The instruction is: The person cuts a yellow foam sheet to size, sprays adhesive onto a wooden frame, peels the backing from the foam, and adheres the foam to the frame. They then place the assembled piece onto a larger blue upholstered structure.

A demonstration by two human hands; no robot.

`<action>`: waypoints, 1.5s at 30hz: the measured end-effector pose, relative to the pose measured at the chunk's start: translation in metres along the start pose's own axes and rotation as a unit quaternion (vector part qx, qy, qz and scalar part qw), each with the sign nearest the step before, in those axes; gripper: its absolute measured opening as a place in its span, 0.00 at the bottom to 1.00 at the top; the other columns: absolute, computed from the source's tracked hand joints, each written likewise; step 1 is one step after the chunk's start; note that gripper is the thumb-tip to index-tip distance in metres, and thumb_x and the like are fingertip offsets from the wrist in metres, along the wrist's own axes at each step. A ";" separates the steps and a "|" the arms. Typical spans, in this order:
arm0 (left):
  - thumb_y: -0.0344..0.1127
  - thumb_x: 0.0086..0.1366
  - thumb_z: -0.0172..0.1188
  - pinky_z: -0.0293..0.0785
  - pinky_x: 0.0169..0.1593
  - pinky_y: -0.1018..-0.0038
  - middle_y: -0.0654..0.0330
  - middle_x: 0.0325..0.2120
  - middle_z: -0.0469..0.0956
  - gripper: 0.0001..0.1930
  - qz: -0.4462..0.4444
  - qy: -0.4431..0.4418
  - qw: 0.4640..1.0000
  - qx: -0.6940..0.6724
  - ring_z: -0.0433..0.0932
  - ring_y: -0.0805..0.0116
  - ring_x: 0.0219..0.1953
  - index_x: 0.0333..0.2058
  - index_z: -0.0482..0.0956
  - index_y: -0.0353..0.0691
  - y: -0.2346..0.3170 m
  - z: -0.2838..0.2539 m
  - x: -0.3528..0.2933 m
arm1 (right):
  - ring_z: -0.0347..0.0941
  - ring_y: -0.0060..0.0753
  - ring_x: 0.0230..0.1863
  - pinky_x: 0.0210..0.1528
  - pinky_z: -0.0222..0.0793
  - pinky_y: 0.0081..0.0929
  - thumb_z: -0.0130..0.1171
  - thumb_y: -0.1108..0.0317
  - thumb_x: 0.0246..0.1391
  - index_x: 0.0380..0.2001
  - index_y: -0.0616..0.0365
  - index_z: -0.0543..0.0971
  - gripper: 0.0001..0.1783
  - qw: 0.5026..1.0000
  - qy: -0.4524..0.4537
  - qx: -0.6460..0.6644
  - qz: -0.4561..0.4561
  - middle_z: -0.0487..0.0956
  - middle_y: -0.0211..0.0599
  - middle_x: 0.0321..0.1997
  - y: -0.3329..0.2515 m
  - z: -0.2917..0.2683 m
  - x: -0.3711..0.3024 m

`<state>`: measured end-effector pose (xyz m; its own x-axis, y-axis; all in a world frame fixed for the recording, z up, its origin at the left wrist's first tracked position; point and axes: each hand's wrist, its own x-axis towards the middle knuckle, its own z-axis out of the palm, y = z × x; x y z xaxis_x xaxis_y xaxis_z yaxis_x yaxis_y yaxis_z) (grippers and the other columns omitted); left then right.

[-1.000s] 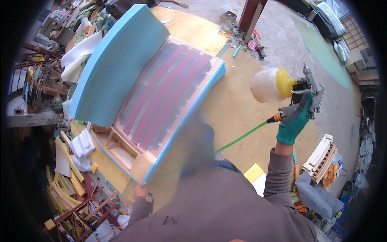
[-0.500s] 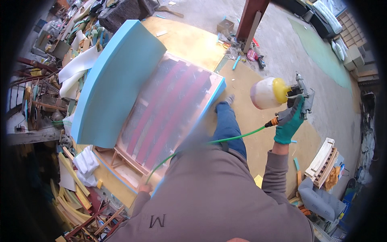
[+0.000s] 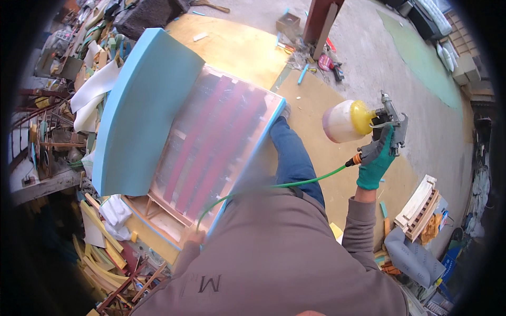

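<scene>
My right hand (image 3: 377,163), in a green and grey work glove, is closed round the handle of a metal spray gun (image 3: 392,124). The gun is turned sideways, and its yellow-collared cup (image 3: 348,121) points left. A green air hose (image 3: 311,181) runs from the handle across my waist to my bare left hand (image 3: 194,235). That hand is closed on the hose beside the seat frame's near edge; its fingers show only in part. The wooden seat frame (image 3: 244,158), edged in blue foam, has wide reddish straps (image 3: 211,137) across it. A curved blue foam backrest (image 3: 142,116) rises along its left.
Foam scraps and offcuts (image 3: 97,84) pile up at the left. A brown post (image 3: 321,23) stands ahead, with small tools and litter at its foot. Tan sheeting (image 3: 311,113) covers the floor under my leg. Wooden slats (image 3: 419,205) and grey foam (image 3: 408,255) lie at the right.
The view has shifted slightly, so the seat and floor items sit a little further left. My left hand is slightly higher along the frame's edge. The spray gun stays in my right hand.
</scene>
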<state>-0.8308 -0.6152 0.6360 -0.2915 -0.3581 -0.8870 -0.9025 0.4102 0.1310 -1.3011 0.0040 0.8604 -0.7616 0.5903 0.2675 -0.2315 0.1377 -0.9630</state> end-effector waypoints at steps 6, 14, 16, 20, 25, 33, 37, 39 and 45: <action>0.44 0.72 0.68 0.79 0.43 0.60 0.53 0.31 0.87 0.15 0.005 0.035 0.999 -0.018 0.85 0.59 0.36 0.37 0.88 0.34 0.104 0.017 -0.088 | 0.81 0.28 0.57 0.61 0.81 0.35 0.58 0.56 0.81 0.72 0.67 0.76 0.29 0.994 -0.010 -0.015 0.112 0.82 0.42 0.64 0.053 -0.004 0.073; 0.49 0.73 0.66 0.79 0.48 0.54 0.45 0.37 0.87 0.20 0.031 -0.059 0.984 0.164 0.85 0.47 0.44 0.42 0.87 0.34 0.200 0.088 -0.173 | 0.77 0.16 0.37 0.36 0.76 0.26 0.64 0.62 0.78 0.71 0.62 0.78 0.26 0.953 -0.008 -0.019 0.302 0.85 0.32 0.53 0.175 0.007 0.169; 0.51 0.73 0.66 0.78 0.50 0.52 0.43 0.39 0.86 0.21 0.038 -0.076 0.978 0.188 0.85 0.44 0.45 0.44 0.87 0.34 0.234 0.097 -0.189 | 0.68 0.11 0.26 0.25 0.64 0.20 0.64 0.65 0.77 0.70 0.64 0.78 0.25 0.955 -0.008 -0.019 0.297 0.85 0.28 0.47 0.193 0.015 0.189; 0.54 0.73 0.65 0.78 0.52 0.49 0.38 0.42 0.86 0.23 0.035 -0.089 0.969 0.226 0.85 0.38 0.49 0.46 0.86 0.35 0.276 0.115 -0.209 | 0.65 0.06 0.22 0.18 0.56 0.16 0.62 0.68 0.77 0.72 0.61 0.77 0.24 0.927 -0.060 -0.004 0.371 0.88 0.32 0.52 0.200 0.017 0.217; 0.47 0.74 0.64 0.78 0.56 0.48 0.41 0.47 0.85 0.18 -0.099 -0.064 0.969 0.215 0.82 0.35 0.54 0.46 0.84 0.36 0.324 0.169 -0.205 | 0.74 0.10 0.28 0.25 0.67 0.16 0.63 0.70 0.76 0.68 0.61 0.80 0.21 0.890 -0.151 -0.052 0.427 0.87 0.34 0.55 0.207 0.023 0.249; 0.44 0.71 0.63 0.78 0.58 0.48 0.51 0.50 0.86 0.13 -0.069 0.167 0.958 0.223 0.82 0.43 0.58 0.49 0.87 0.47 0.354 0.262 -0.203 | 0.81 0.23 0.52 0.54 0.78 0.28 0.69 0.71 0.71 0.60 0.63 0.83 0.18 0.848 -0.470 -0.094 0.226 0.87 0.33 0.52 0.198 0.099 0.224; 0.42 0.67 0.68 0.76 0.54 0.46 0.52 0.40 0.87 0.09 -0.066 0.217 0.965 0.130 0.84 0.43 0.48 0.38 0.86 0.44 0.317 0.297 -0.194 | 0.81 0.24 0.54 0.60 0.77 0.30 0.69 0.72 0.70 0.63 0.62 0.83 0.20 0.824 -0.534 -0.007 0.189 0.87 0.32 0.54 0.203 0.134 0.163; 0.43 0.66 0.70 0.77 0.55 0.47 0.53 0.37 0.87 0.09 -0.089 0.237 0.965 0.066 0.85 0.45 0.47 0.36 0.87 0.45 0.283 0.313 -0.197 | 0.81 0.24 0.52 0.59 0.77 0.30 0.70 0.68 0.70 0.63 0.61 0.83 0.21 0.815 -0.545 -0.033 0.191 0.88 0.33 0.51 0.205 0.144 0.129; 0.45 0.69 0.67 0.79 0.60 0.46 0.52 0.48 0.88 0.13 -0.192 0.180 0.964 0.036 0.85 0.47 0.55 0.48 0.90 0.49 0.149 0.375 -0.218 | 0.82 0.23 0.48 0.54 0.78 0.29 0.70 0.66 0.72 0.56 0.61 0.86 0.15 0.827 -0.538 -0.077 0.144 0.88 0.31 0.46 0.204 0.174 0.022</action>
<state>-0.7829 -0.1619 0.6833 -0.0437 -0.7576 -0.6512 -0.9451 0.2426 -0.2189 -1.4702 -0.0930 0.6756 -0.8886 -0.4221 -0.1796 0.0692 0.2637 -0.9621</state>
